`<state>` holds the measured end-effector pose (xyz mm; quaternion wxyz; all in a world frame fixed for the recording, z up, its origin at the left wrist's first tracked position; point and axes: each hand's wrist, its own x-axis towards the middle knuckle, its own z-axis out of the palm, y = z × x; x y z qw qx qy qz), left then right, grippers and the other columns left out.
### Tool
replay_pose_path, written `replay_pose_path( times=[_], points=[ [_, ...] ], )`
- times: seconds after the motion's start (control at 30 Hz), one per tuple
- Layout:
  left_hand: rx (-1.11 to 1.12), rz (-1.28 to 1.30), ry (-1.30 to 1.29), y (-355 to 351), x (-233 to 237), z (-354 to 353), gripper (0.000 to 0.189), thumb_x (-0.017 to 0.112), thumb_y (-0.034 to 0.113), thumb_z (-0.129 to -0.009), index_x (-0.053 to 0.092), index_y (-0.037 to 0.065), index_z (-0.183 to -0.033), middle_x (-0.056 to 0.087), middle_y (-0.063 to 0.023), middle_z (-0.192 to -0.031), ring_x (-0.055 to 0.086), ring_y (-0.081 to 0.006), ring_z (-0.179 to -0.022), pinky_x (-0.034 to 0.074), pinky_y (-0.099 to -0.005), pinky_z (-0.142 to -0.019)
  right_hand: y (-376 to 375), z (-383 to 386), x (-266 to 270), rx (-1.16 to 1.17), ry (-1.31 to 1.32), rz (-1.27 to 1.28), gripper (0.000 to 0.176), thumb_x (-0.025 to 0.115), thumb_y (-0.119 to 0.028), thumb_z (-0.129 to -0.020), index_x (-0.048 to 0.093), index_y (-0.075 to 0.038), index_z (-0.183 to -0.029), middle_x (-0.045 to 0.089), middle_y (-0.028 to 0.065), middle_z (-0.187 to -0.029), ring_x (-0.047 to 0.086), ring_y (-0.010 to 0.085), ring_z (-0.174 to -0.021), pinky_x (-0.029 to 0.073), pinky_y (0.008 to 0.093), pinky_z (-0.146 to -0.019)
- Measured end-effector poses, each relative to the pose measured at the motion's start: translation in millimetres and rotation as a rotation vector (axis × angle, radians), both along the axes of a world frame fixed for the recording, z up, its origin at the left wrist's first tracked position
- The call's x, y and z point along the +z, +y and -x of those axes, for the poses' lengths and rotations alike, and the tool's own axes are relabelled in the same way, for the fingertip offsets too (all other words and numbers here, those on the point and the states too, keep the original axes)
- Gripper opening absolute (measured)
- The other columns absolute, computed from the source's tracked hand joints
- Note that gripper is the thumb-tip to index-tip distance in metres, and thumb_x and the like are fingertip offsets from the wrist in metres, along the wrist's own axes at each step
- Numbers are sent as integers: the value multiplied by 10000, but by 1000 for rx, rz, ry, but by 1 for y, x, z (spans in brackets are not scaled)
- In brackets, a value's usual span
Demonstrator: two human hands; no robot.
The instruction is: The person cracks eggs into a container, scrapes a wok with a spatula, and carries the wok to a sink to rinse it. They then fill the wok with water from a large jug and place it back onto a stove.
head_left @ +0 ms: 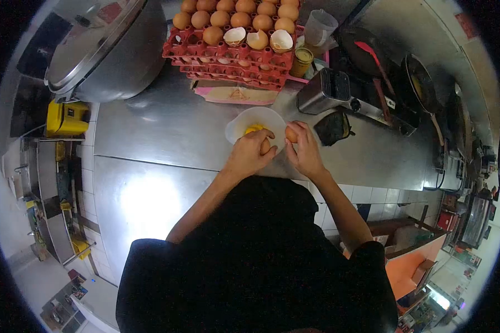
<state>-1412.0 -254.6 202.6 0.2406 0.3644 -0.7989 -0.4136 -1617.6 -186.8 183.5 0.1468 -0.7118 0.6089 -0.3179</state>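
Note:
My left hand (251,153) is closed around a brown egg (265,146), at the near rim of a white translucent bowl (236,125). Yellow yolk (254,128) shows inside the bowl, partly covered by my left fingers. On the bowl's right side, my right hand (305,151) grips another brown egg (291,134) between thumb and fingers. Behind the bowl, stacked red egg trays (228,61) carry rows of whole brown eggs. Broken eggshells (257,39) sit in the front row of the top tray.
A large metal pot (122,61) stands at the left of the steel counter (166,122). To the right are a metal box-shaped appliance (322,91), a black cloth-like item (333,129), and a frying pan (419,83). A jar (301,62) is beside the trays.

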Motion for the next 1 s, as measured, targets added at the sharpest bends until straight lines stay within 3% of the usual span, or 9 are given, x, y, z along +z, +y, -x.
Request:
replay_pose_path(
  times=[0.17, 0.23, 0.27, 0.33, 0.47, 0.53, 0.63, 0.73, 1.0],
  points=[
    [63, -129, 139, -4, 17, -5, 404, 722, 79, -857, 651, 18, -1251, 722, -200, -1056, 714, -366, -954, 563, -416, -873, -7, -6, 18, 54, -9, 37, 475, 695, -109, -925, 492, -14, -1344, 557, 228, -1255, 556, 395, -1190, 491, 456, -977],
    [45, -148, 325, -6, 26, -10, 493, 706, 6, -845, 626, 21, -1331, 703, -192, -1183, 704, -333, -1044, 550, -400, -936, -11, -21, 40, -25, -313, -97, 456, 708, -146, -942, 505, -6, -1326, 579, 169, -1238, 624, 286, -1082, 539, 366, -882],
    [48, -147, 323, -8, 24, -12, 493, 706, 6, -845, 626, 21, -1331, 703, -192, -1183, 704, -333, -1044, 550, -400, -936, -15, -24, 45, -22, -315, -97, 456, 708, -146, -942, 505, -6, -1326, 579, 169, -1238, 624, 286, -1082, 539, 366, -882],
    [-56, 53, 372, -16, 16, -17, 517, 710, -24, -830, 628, 18, -1339, 670, -187, -1286, 683, -316, -1132, 536, -395, -978, -27, -26, 51, -84, -1120, -678, 365, 680, -112, -973, 543, 10, -1289, 599, 95, -1125, 628, 173, -911, 539, 301, -850],
    [-3, 15, 310, -18, 13, -29, 462, 729, 2, -841, 654, 14, -1297, 688, -177, -1260, 689, -316, -1127, 536, -390, -979, -42, -20, 27, 31, -1045, -734, 323, 657, -93, -986, 572, 9, -1280, 617, 68, -1123, 633, 141, -867, 540, 288, -836],
    [69, -96, 230, -18, 15, -33, 406, 744, 29, -851, 672, 5, -1250, 707, -165, -1218, 698, -318, -1107, 541, -391, -967, -44, -22, 28, 204, -837, -631, 344, 653, -70, -968, 576, 13, -1293, 630, 72, -1137, 639, 147, -919, 541, 301, -850],
    [84, -66, 159, -19, 10, -35, 386, 759, 65, -856, 676, 4, -1228, 717, -174, -1179, 704, -331, -1086, 546, -393, -943, -48, -26, 24, 246, -557, -478, 361, 665, -60, -940, 585, 23, -1282, 657, 81, -1126, 644, 158, -945, 545, 315, -850],
    [75, -52, 118, -18, 12, -37, 394, 760, 89, -852, 677, 9, -1228, 712, -192, -1173, 703, -353, -1069, 548, -403, -921, -53, -29, 28, 232, -405, -518, 370, 679, -67, -911, 593, 41, -1254, 675, 113, -1084, 652, 180, -925, 545, 332, -845],
    [130, -11, 69, -19, 4, -30, 385, 752, 101, -839, 688, 11, -1208, 713, -220, -1096, 705, -396, -969, 559, -431, -852, -57, -33, 28, 223, -292, -469, 340, 635, -92, -912, 600, 65, -1211, 690, 185, -1039, 685, 257, -915, 547, 362, -836]
  ],
)
